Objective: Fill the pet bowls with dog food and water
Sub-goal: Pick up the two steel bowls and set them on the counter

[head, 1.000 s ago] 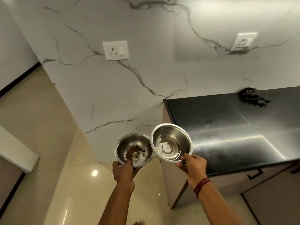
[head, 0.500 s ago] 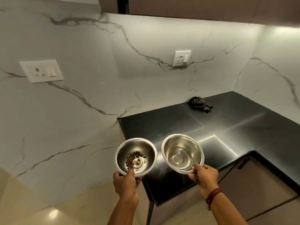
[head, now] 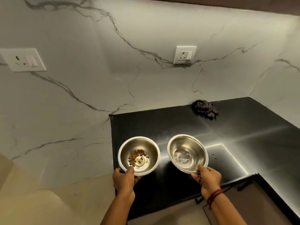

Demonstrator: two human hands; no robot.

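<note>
I hold two round steel bowls over the left end of a black countertop [head: 243, 137]. My left hand [head: 124, 177] grips the near rim of the left bowl [head: 151, 153], thumb inside; a small heap of brown dog food [head: 136, 157] lies in its bottom. My right hand [head: 208, 177] pinches the near rim of the right bowl [head: 191, 144], which holds a shallow layer of clear water [head: 182, 158]. Both bowls sit roughly level, side by side, a small gap between them.
A crumpled dark cloth [head: 204, 108] lies at the back of the counter against the marble wall. Two white sockets [head: 185, 54] [head: 24, 60] are on the wall. A few crumbs [head: 214, 155] lie right of the water bowl. Cabinet fronts [head: 253, 207] sit below the counter; tiled floor [head: 40, 200] lies left.
The view has swung to the right and the counter now lies under both bowls. The bowls have moved apart and sit flatter, still in the same grips.
</note>
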